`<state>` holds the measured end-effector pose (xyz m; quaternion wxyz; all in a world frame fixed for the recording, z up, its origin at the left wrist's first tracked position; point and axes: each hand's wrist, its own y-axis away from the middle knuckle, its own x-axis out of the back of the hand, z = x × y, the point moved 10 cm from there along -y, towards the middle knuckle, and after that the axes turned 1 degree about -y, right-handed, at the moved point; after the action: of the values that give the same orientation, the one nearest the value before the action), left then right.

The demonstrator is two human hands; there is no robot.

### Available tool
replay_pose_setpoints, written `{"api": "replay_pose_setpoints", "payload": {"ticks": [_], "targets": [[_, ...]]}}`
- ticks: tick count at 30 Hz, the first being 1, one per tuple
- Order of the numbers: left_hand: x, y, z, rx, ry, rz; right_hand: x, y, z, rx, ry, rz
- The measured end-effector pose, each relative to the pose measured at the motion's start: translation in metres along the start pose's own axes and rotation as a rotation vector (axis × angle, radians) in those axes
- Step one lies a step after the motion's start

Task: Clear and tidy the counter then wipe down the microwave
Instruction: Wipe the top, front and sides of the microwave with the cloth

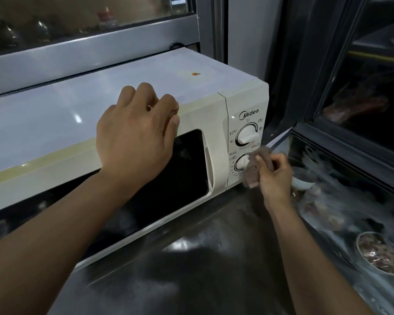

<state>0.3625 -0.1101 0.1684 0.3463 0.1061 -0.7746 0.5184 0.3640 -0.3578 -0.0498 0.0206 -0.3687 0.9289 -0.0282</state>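
Observation:
A cream microwave [198, 114] with a dark door window stands on a steel counter [191, 258]. My left hand [134, 135] rests on the top front edge of its door, fingers curled over the edge. My right hand [275, 176] pinches a small brown cloth [257, 164] and holds it against the lower dial [241, 163] of the control panel. The upper dial [247, 135] is uncovered.
A glass-fronted display case [362, 123] stands to the right, with bowls of food [382, 253] and plastic-wrapped items inside. Behind the microwave runs a grey window frame [89, 55]. The counter in front reflects light.

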Motion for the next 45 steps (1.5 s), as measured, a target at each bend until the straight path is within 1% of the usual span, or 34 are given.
{"api": "replay_pose_setpoints", "payload": {"ticks": [2,5,7,10,14,17,19,21,23,24,26,29,30,33,35,38,42,45], "targets": [[0.000,0.000,0.000,0.000,-0.011,0.008,0.000,0.002,0.026,-0.101,0.020,-0.050],[0.001,0.000,0.000,0.004,-0.012,0.010,-0.001,0.003,0.035,-0.148,0.080,-0.085],[0.002,0.000,0.000,0.004,-0.008,0.011,-0.003,-0.001,0.029,-0.167,0.006,-0.076],[0.002,0.001,0.001,-0.002,-0.005,0.020,-0.008,-0.005,0.026,-0.152,-0.102,-0.030],[0.002,0.001,0.000,0.006,0.005,0.026,-0.014,0.010,0.046,-0.202,-0.171,0.071],[0.002,0.000,0.000,0.006,0.009,0.025,-0.026,0.023,0.051,-0.233,-0.291,0.108],[0.002,0.000,0.000,0.013,0.012,0.022,-0.036,0.040,0.059,-0.272,-0.218,0.122],[0.003,0.001,-0.001,0.022,0.015,0.020,-0.053,0.059,0.075,-0.322,-0.155,0.057],[0.003,0.001,0.000,0.018,0.017,0.021,-0.066,0.077,0.075,-0.346,-0.216,-0.025],[0.003,0.000,0.001,0.015,0.015,0.020,-0.069,0.080,0.078,-0.349,-0.245,-0.039],[0.003,0.000,0.000,0.014,0.009,0.018,-0.065,0.074,0.075,-0.328,-0.233,-0.035],[0.002,0.001,0.001,0.007,-0.009,0.016,-0.046,0.044,0.071,-0.255,-0.164,0.052],[0.002,0.001,0.001,0.004,-0.014,0.015,-0.042,0.035,0.070,-0.242,-0.176,0.065],[0.001,0.001,0.002,-0.001,-0.025,0.012,-0.036,0.023,0.066,-0.206,-0.177,0.059],[0.000,0.000,0.002,-0.002,-0.027,0.011,-0.041,0.037,0.060,-0.226,-0.180,0.041],[0.000,0.000,0.000,0.001,-0.024,0.004,-0.062,0.078,0.056,-0.271,-0.215,-0.041],[0.000,-0.001,0.000,0.001,-0.018,-0.013,-0.067,0.104,0.045,-0.179,-0.251,-0.106],[-0.001,-0.001,-0.001,0.008,-0.002,-0.027,-0.058,0.104,0.034,-0.070,-0.159,-0.070]]}}
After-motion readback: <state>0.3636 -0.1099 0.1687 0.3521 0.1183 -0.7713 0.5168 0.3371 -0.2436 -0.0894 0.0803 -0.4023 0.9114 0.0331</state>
